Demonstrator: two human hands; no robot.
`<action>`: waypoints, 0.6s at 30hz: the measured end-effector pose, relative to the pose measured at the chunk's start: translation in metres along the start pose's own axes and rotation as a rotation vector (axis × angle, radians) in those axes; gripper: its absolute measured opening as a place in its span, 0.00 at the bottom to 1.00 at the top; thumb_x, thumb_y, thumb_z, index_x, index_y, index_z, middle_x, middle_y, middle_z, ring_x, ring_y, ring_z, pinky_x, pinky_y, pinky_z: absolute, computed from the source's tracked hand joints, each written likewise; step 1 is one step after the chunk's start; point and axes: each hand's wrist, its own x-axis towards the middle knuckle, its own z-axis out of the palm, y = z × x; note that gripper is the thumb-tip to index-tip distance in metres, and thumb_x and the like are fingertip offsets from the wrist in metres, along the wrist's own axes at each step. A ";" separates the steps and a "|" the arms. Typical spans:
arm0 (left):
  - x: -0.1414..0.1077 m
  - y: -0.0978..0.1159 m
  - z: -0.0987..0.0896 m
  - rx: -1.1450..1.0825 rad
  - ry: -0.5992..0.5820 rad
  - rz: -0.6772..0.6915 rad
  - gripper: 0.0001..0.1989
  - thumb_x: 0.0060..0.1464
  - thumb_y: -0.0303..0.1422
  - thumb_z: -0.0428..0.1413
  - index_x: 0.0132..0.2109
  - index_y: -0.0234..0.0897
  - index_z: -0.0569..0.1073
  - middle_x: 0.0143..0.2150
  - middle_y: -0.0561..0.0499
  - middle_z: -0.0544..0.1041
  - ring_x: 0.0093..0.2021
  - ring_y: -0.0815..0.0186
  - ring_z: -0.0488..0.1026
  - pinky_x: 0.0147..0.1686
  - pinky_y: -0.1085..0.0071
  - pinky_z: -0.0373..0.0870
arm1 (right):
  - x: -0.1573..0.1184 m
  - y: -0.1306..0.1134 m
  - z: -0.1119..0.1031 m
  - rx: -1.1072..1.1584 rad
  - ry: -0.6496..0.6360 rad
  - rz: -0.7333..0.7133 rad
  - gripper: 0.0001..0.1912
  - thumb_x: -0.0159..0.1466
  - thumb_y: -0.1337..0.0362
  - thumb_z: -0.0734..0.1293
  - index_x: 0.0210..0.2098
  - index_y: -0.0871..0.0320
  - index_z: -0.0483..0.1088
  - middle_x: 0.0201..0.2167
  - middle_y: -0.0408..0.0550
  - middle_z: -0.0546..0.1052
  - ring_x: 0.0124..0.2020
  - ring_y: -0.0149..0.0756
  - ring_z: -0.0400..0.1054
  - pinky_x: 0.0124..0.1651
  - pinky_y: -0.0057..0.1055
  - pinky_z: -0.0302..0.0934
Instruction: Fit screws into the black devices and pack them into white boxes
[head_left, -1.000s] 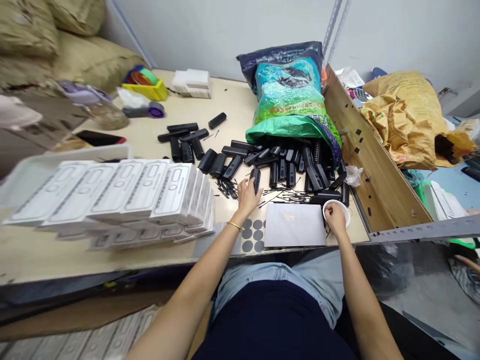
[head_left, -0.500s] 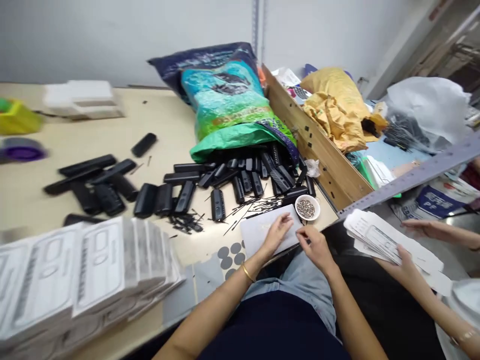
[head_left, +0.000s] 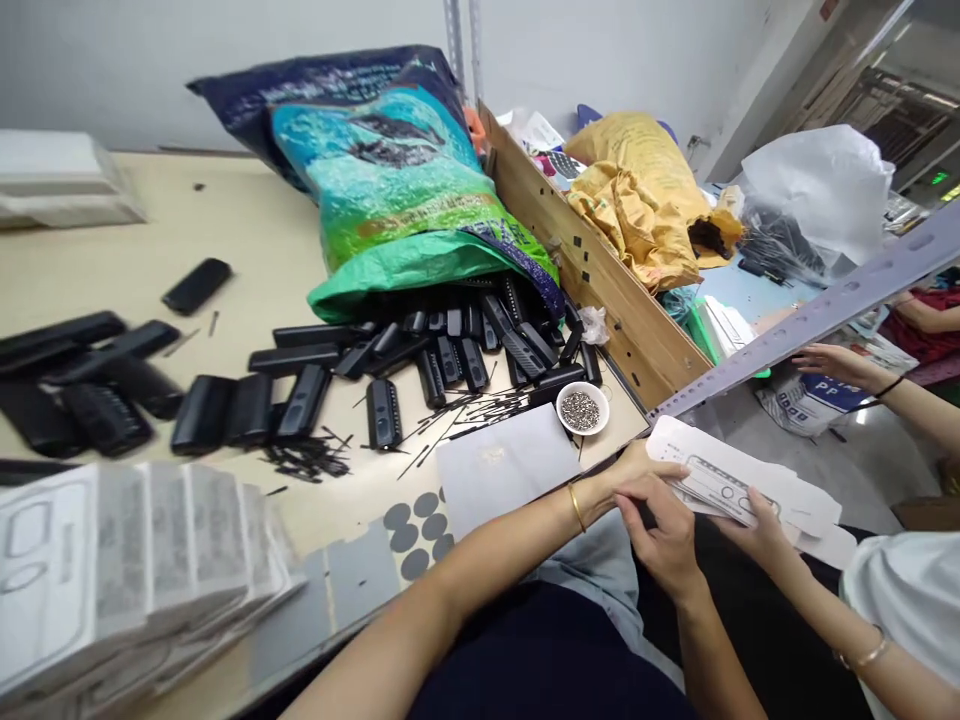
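My left hand (head_left: 636, 474) reaches across to the right, its fingers closed at the near end of a stack of flat white printed cartons (head_left: 739, 482). Another person's hand (head_left: 761, 540) holds the same stack from below. My right hand (head_left: 664, 528) is just beneath my left wrist, fingers curled in; what they hold, if anything, is hidden. On the table before me is a pale grey sheet (head_left: 502, 470). Touching its far right corner, a white bowl (head_left: 583, 408) holds many small metal pieces.
Black plastic housings (head_left: 384, 412) spill from a colourful sack (head_left: 405, 190). Thin black strips (head_left: 307, 455) lie nearby. White printed packs (head_left: 172, 540) stand at left front. A wooden board (head_left: 570, 250) and a metal bar (head_left: 810, 320) border the right side.
My left hand has moved right from above the grey sheet to the cartons. My right hand has shifted right and down. The other person's stack is nearer, and the view has swung right.
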 end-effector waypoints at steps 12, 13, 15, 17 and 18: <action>-0.097 0.087 -0.145 0.235 0.319 -0.051 0.20 0.38 0.29 0.66 0.42 0.30 0.76 0.39 0.37 0.79 0.33 0.60 0.77 0.26 0.70 0.73 | 0.092 0.050 0.022 -0.124 -0.447 0.092 0.29 0.53 0.50 0.70 0.50 0.57 0.68 0.48 0.56 0.74 0.49 0.53 0.68 0.52 0.49 0.61; -0.105 0.096 -0.156 0.283 0.374 -0.030 0.20 0.37 0.29 0.66 0.42 0.30 0.76 0.38 0.37 0.79 0.32 0.60 0.77 0.25 0.70 0.73 | 0.104 0.057 0.041 -0.042 -0.624 0.077 0.29 0.52 0.49 0.70 0.50 0.55 0.68 0.47 0.54 0.75 0.47 0.50 0.70 0.50 0.46 0.63; -0.118 0.116 -0.173 0.376 0.428 0.011 0.19 0.36 0.28 0.66 0.40 0.29 0.77 0.35 0.38 0.80 0.30 0.59 0.77 0.24 0.69 0.73 | 0.123 0.065 0.081 0.134 -0.888 0.017 0.33 0.49 0.50 0.72 0.52 0.54 0.67 0.48 0.51 0.75 0.47 0.47 0.70 0.49 0.44 0.63; -0.127 0.137 -0.181 0.473 0.447 0.060 0.16 0.33 0.26 0.66 0.36 0.30 0.78 0.31 0.40 0.80 0.29 0.59 0.77 0.24 0.68 0.73 | 0.135 0.067 0.115 0.280 -0.996 -0.009 0.35 0.49 0.51 0.73 0.54 0.55 0.66 0.50 0.51 0.74 0.49 0.46 0.69 0.52 0.44 0.62; -0.129 0.149 -0.181 0.513 0.468 0.093 0.15 0.33 0.25 0.66 0.34 0.30 0.78 0.30 0.42 0.80 0.29 0.58 0.77 0.24 0.68 0.74 | 0.139 0.065 0.128 0.337 -1.001 -0.011 0.35 0.49 0.51 0.73 0.54 0.55 0.66 0.51 0.51 0.73 0.49 0.46 0.69 0.52 0.44 0.62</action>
